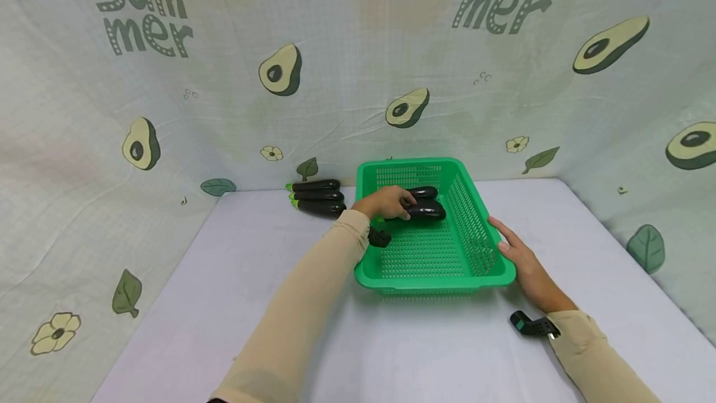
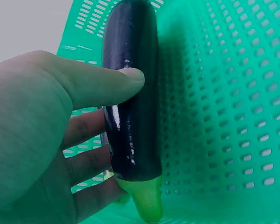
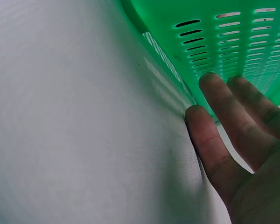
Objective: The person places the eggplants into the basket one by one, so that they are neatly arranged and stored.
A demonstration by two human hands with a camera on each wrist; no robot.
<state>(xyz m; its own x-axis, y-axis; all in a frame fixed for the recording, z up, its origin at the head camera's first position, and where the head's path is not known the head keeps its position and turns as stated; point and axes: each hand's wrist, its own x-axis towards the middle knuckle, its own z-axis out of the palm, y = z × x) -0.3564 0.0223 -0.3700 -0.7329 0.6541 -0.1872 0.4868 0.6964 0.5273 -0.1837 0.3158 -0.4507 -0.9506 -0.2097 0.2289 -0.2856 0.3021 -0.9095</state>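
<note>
Inside the green plastic basket (image 1: 422,258), my left hand (image 1: 385,202) grips a glossy dark purple eggplant (image 1: 427,209). The left wrist view shows the thumb across this eggplant's upper side and the other fingers around its far side, with its green cap (image 2: 147,198) pointing down the frame. Beside it in the basket lies a second eggplant (image 1: 423,193), partly covered by the hand. My right hand (image 1: 528,266) is at the basket's right side, thumb at the rim. Straight fingers (image 3: 210,133) touch the perforated outer wall (image 3: 196,51) low down, close to the tabletop.
Three more eggplants (image 1: 317,196) lie side by side left of the basket, green caps to the left. A white cloth covers the table (image 1: 403,353). Behind it hangs a cloth backdrop (image 1: 335,98) printed with avocados and leaves.
</note>
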